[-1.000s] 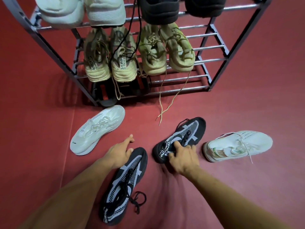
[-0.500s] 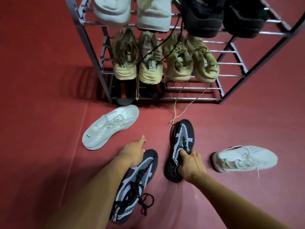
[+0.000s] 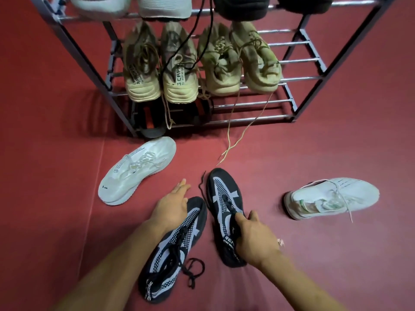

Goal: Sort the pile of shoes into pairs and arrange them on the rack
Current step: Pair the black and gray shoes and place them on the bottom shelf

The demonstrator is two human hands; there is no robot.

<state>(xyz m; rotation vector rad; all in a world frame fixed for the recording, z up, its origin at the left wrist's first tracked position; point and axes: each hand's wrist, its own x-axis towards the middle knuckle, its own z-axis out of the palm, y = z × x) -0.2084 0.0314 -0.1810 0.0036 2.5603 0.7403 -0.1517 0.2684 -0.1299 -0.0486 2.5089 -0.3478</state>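
Observation:
Two black-and-white knit shoes lie side by side on the red floor. My right hand point(image 3: 253, 239) grips the right one point(image 3: 222, 198) at its collar, toe pointing at the rack. My left hand point(image 3: 171, 206) rests with straight fingers on the toe of the left one point(image 3: 173, 252). A white sneaker point(image 3: 137, 170) lies to the left, another white sneaker point(image 3: 330, 197) on its side to the right. The metal rack point(image 3: 289, 79) stands ahead with two beige pairs point(image 3: 199, 61) on its middle shelf.
White shoes point(image 3: 164, 7) and dark shoes point(image 3: 242, 10) sit on the rack's top shelf. A black-and-orange shoe point(image 3: 148, 117) is on the bottom shelf at left. Long beige laces point(image 3: 233, 142) trail from the rack onto the floor.
My right hand has turned its black shoe from a slant to point straight at the rack, close beside the other one. My left hand has stayed on the other shoe's toe.

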